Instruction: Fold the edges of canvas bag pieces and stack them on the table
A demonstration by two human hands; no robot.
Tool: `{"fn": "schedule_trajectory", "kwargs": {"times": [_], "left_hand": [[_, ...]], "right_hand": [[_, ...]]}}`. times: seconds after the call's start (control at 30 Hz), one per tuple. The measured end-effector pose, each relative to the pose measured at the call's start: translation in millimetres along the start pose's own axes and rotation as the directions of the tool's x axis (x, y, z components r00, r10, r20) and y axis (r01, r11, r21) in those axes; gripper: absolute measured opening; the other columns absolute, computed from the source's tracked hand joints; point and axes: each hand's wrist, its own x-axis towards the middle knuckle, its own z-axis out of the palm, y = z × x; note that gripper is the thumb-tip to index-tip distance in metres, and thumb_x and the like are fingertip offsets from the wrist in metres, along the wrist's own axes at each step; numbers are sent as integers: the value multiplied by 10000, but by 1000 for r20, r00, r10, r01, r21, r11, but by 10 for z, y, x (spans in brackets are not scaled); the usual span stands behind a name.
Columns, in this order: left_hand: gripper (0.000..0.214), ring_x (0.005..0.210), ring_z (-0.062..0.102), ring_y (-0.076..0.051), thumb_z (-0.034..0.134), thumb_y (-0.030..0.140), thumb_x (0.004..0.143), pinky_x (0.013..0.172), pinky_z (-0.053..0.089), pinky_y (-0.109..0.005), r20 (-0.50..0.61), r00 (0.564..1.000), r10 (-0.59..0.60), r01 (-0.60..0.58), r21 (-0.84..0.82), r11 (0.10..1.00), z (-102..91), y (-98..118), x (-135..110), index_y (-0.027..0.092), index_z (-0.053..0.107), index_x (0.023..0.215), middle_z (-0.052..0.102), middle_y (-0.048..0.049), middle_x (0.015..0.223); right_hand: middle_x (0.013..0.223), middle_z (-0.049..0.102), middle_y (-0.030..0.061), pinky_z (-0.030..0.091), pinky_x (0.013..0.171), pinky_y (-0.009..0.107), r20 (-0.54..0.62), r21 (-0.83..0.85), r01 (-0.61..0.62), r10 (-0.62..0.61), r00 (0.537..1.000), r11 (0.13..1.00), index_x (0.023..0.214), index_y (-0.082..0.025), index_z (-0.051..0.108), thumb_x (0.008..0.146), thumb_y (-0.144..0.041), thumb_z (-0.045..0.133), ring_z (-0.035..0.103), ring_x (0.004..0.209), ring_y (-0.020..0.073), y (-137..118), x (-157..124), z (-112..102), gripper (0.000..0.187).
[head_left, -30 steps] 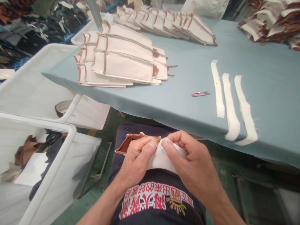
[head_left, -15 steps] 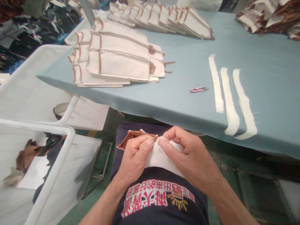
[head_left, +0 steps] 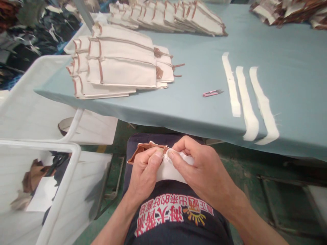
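On my lap lies a piece of white fabric with a brown part (head_left: 143, 148), like the sewn pieces on the table. My left hand (head_left: 148, 165) pinches its edge between thumb and forefinger. Close beside it, my right hand (head_left: 194, 166) grips the white fabric (head_left: 170, 172), thumb on top and fingers curled beneath. A bunched white bit shows at the right thumb tip. The thumbs nearly meet, and the hands hide much of the piece.
Stacked white pieces with brown edging (head_left: 125, 73) lie on the blue-green table (head_left: 194, 61). Pink-handled thread snips (head_left: 212, 93) and three white fabric strips (head_left: 246, 105) lie to the right. White bins (head_left: 76, 163) with scraps stand at left.
Both hands keep their pinch on the fabric and have barely shifted. The table and everything on it sit slightly farther left and higher in the view.
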Motion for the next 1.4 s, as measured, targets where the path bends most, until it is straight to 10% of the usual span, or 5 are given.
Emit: {"fn": "schedule_trajectory", "kwargs": {"times": [0.47, 0.97, 1.2, 1.4], "left_hand": [[247, 604, 458, -121, 618, 318, 882, 540, 378, -222, -23, 998, 54, -53, 13, 998, 67, 57, 18, 155, 620, 695, 590, -7, 681], [187, 589, 488, -115, 524, 153, 851, 577, 395, -231, -89, 964, 249, -221, 248, 943, 56, 100, -142, 183, 593, 680, 596, 36, 630], [201, 612, 524, -120, 497, 123, 844, 617, 406, -243, -80, 936, 342, -312, 255, 915, 69, 65, -137, 188, 561, 664, 600, 35, 636], [204, 575, 524, -120, 472, 99, 803, 571, 388, -244, -3, 930, 367, -355, 247, 902, 75, 64, -120, 188, 582, 656, 592, 31, 615]], "right_hand": [[707, 735, 2, 364, 571, 267, -117, -55, 20, -26, 993, 998, 808, -236, 600, 923, -279, 568, 675, 622, 185, 36, -48, 87, 127], [601, 576, -42, 292, 528, 253, 49, 106, -18, 13, 999, 994, 728, -223, 560, 889, -335, 577, 468, 533, 124, 44, -53, 41, 197], [640, 489, -42, 289, 531, 241, 244, 301, -125, 51, 968, 945, 699, -220, 476, 833, -338, 535, 407, 591, 125, 97, 37, 81, 189], [619, 393, -75, 236, 493, 226, 520, 611, -365, -8, 854, 702, 717, -222, 426, 801, -339, 536, 321, 544, 96, 284, 118, 217, 181]]}}
